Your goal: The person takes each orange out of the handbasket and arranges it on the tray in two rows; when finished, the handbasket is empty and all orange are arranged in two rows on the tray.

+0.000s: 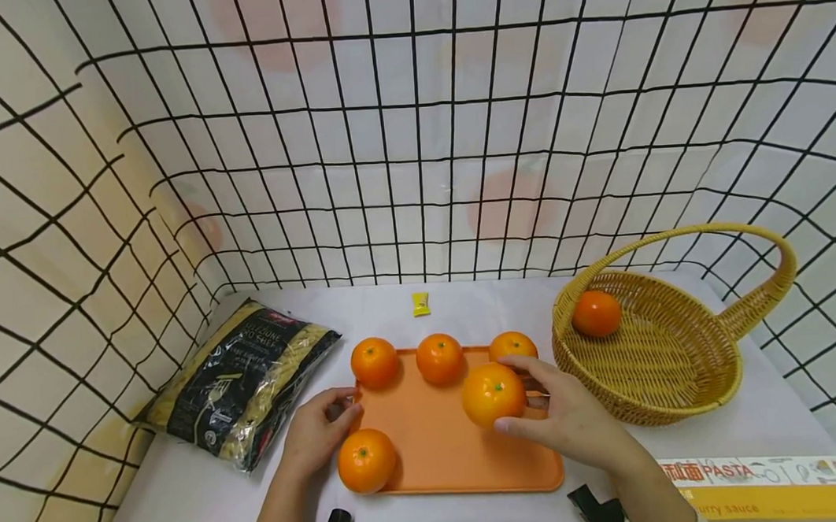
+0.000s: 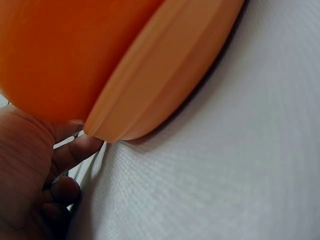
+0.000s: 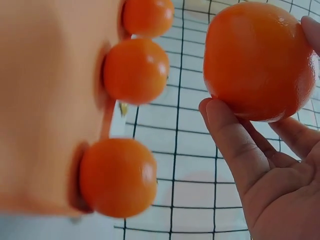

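My right hand (image 1: 575, 414) grips an orange (image 1: 494, 396) between thumb and fingers, above the right part of an orange tray (image 1: 442, 449). In the right wrist view the held orange (image 3: 260, 60) sits clear of the tray. At the tray's left edge, my left hand (image 1: 320, 432) pinches the rim; the left wrist view shows its thumb and finger at the tray edge (image 2: 160, 70). Along the tray's back stand three oranges, at left (image 1: 374, 363), middle (image 1: 440, 359) and right (image 1: 513, 346). Another orange (image 1: 367, 461) lies at the front left corner.
A wicker basket (image 1: 667, 413) with a tall handle stands at right, a redder orange fruit (image 1: 596, 313) inside. A black pasta bag (image 1: 243, 380) lies at left. A small yellow packet (image 1: 421, 304) lies behind the tray; a pasta box (image 1: 770, 487) lies front right. Black wire mesh (image 1: 420, 158) surrounds the table.
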### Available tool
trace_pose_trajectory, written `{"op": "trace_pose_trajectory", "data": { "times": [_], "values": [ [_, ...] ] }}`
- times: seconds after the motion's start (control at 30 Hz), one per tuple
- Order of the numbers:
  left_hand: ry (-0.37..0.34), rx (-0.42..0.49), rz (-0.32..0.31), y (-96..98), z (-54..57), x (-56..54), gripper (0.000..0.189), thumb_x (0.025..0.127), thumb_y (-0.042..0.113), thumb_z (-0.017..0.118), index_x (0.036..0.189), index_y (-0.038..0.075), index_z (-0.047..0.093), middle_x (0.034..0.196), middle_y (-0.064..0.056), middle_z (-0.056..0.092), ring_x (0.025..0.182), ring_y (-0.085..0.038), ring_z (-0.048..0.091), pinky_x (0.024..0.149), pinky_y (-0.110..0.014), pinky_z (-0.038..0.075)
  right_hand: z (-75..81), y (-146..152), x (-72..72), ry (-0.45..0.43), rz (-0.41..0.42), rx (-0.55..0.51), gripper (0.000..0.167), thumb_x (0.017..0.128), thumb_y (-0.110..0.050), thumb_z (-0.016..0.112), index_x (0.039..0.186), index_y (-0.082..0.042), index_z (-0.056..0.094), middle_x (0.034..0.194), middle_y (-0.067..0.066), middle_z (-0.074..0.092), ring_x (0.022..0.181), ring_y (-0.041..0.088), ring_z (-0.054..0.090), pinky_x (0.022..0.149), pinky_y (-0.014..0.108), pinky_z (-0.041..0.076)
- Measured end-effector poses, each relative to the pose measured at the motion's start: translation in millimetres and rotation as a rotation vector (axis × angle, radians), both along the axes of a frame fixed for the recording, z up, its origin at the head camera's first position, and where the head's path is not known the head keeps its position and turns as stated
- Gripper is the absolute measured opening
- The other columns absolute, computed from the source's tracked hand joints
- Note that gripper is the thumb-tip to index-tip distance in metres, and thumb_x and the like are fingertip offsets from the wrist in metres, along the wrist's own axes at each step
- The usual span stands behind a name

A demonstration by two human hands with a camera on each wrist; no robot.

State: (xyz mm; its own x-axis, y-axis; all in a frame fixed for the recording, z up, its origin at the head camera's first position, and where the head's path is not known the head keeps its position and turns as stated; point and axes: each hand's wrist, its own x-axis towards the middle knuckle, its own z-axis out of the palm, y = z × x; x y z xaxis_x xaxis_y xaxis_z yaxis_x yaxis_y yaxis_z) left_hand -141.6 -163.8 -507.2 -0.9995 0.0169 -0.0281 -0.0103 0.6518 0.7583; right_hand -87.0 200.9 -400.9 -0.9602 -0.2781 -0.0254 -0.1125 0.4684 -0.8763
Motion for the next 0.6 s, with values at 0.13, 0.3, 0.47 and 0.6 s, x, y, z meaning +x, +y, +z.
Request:
{"op": "trace_pose_trajectory", "data": {
  "times": [0.13,0.3,0.47,0.6],
  "values": [
    [-0.005,-0.002,0.002,0.4,0.1,0.4,0.024,0.091,0.026,0.077,0.115,0.022,0.075,0.093,0.005,0.066,0.080,-0.011,0.052,0.071,-0.025,0.042,-4.3,-12,-1.8,-0.020,0.027,-0.054,0.074,0.079,-0.035,0.088,0.143,-0.025,0.051,0.141,0.005,0.055,0.120,0.026,0.063,0.097,0.029,0.054],
    [0.009,-0.001,-0.002,0.4,1.3,-0.9,0.026,0.090,0.026,0.077,0.115,0.022,0.075,0.093,0.005,0.066,0.079,-0.012,0.052,0.071,-0.025,0.042,-9.0,-22,-2.8,-0.022,0.044,-0.040,0.072,0.078,-0.037,0.089,0.141,-0.031,0.052,0.137,-0.003,0.059,0.119,0.021,0.062,0.100,0.030,0.053],
    [0.012,-0.009,-0.006,-0.5,1.2,-1.2,0.026,0.090,0.027,0.077,0.116,0.022,0.075,0.093,0.005,0.067,0.079,-0.011,0.053,0.072,-0.025,0.042,-16.2,-26,-3.1,-0.042,0.046,-0.022,0.073,0.078,-0.040,0.088,0.141,-0.031,0.052,0.137,-0.006,0.059,0.120,0.020,0.061,0.101,0.031,0.052],
    [0.009,-0.003,-0.008,0.0,0.4,-1.1,0.025,0.091,0.026,0.077,0.116,0.022,0.075,0.093,0.005,0.067,0.079,-0.011,0.053,0.072,-0.025,0.042,-24.2,-29,-4.0,-0.070,0.070,-0.023,0.072,0.078,-0.041,0.088,0.140,-0.032,0.053,0.135,-0.007,0.059,0.120,0.020,0.060,0.103,0.037,0.051]
  ]
}}
